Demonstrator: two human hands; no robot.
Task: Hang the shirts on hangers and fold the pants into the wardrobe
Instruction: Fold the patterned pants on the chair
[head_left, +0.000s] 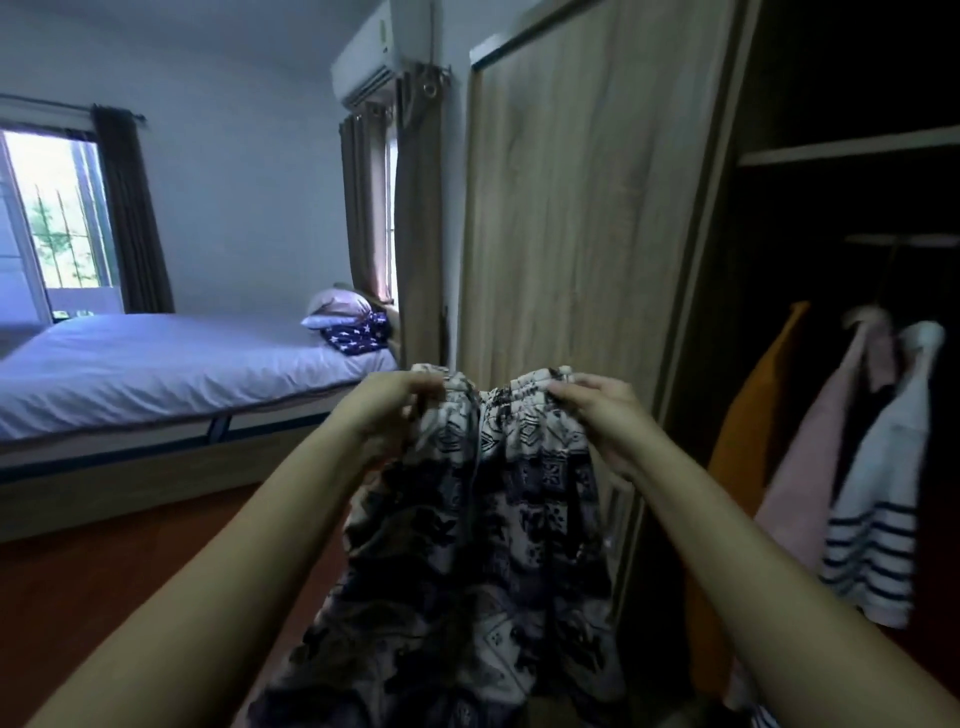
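Pants (483, 519), patterned dark and white, hang in front of the open wardrobe (597, 208). Left hand (387, 415) and right hand (597, 415) each pinch the gathered waistband. Fabric looks light, soft and floppy; the waistband seems the surest hold.

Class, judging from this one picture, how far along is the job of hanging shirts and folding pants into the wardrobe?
Done: an orange garment, a pink garment and a white navy-striped shirt hang inside the wooden wardrobe. In hand: the left hand and right hand grip the waistband of black-and-white patterned pants, which hang unfolded. Left: fold them and put them in the wardrobe.
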